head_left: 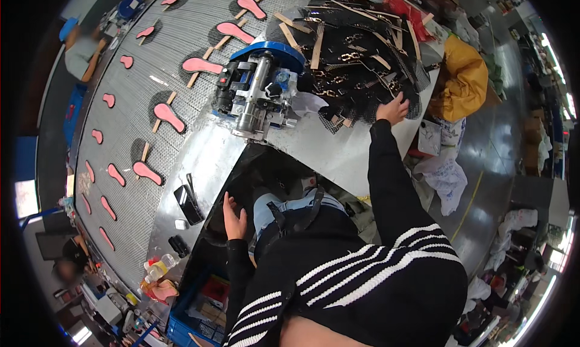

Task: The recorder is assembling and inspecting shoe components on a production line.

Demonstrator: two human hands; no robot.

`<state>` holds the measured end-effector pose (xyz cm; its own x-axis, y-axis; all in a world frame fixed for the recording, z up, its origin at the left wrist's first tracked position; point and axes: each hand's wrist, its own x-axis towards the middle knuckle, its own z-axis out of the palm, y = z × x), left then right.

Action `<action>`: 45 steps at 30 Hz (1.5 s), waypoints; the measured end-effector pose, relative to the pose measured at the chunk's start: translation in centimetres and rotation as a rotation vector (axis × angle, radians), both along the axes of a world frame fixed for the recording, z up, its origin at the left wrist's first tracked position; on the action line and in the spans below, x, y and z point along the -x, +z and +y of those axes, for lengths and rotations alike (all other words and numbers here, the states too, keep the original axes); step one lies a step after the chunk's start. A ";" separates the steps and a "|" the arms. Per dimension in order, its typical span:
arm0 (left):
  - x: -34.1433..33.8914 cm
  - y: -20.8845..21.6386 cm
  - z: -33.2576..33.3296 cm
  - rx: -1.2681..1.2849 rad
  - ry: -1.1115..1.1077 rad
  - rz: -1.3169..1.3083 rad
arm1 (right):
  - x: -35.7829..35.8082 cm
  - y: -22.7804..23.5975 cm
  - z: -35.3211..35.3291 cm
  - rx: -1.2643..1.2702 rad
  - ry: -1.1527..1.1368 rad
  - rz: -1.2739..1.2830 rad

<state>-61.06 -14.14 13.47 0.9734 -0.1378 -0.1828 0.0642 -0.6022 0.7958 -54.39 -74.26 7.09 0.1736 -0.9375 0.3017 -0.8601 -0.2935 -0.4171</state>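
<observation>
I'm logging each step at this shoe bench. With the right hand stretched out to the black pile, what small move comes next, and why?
Probably closing the right hand on one black strap piece at the pile's near edge and drawing it back. The open hand already rests on that edge with the arm fully stretched, while the left hand lies idle at the edge of the metal table, beside the blue machine.

The metal desk (338,153) carries a blue and silver machine (260,90) at about 11 o'clock and a heap of black shoe straps with gold buckles (356,57) at 1 o'clock. A black phone (188,204) lies on its edge at 8 o'clock. Beside it the mesh conveyor (139,81) bears rows of pink insoles (169,117) on wooden sticks.
</observation>
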 end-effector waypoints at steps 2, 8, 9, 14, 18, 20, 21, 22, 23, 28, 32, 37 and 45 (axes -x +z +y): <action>0.3 1.6 0.3 0.000 -0.013 -0.004 | 0.2 1.0 -2.5 0.267 0.090 0.280; 3.2 1.9 2.9 -0.075 0.010 0.061 | 2.8 1.0 -6.0 -0.340 0.213 0.402; 3.4 1.7 2.8 -0.087 -0.020 0.080 | 3.5 1.0 -5.6 -0.217 0.277 0.255; 2.1 1.8 -0.9 -0.039 -0.191 0.069 | 7.5 7.8 -2.0 -0.235 0.484 -0.168; -0.4 5.4 -8.4 0.039 -0.421 -0.023 | 9.8 18.8 6.2 0.068 0.688 -0.194; -1.9 7.9 -12.3 0.096 -0.534 -0.155 | 10.7 23.5 11.0 -0.117 0.706 -0.362; -2.5 9.7 -14.6 0.098 -0.558 -0.294 | 11.0 23.1 12.3 -0.225 0.865 -0.352; -2.9 10.9 -16.5 0.156 -0.559 -0.348 | 11.1 22.7 13.4 -0.340 1.029 -0.338; -3.1 11.9 -17.7 0.130 -0.543 -0.404 | 10.7 23.0 15.1 -0.429 1.224 -0.261; -4.3 10.6 -17.6 0.403 -0.578 -0.038 | 8.6 21.2 21.0 -0.600 1.536 -0.217; -5.0 9.4 -15.6 0.496 -0.394 0.088 | 6.3 19.0 21.8 -1.129 1.445 -0.225; -7.8 6.6 -14.6 0.646 -0.063 0.173 | 5.6 15.0 24.4 -1.339 1.321 -0.241; -10.7 3.8 -13.5 0.729 -0.002 0.419 | 4.6 13.7 26.8 -1.516 1.157 -0.382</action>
<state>-50.39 -27.62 17.23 0.8444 -0.3633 -0.3937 0.4408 0.0536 0.8960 -59.02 -47.46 20.77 0.9314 0.0858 -0.3538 -0.3635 0.1644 -0.9170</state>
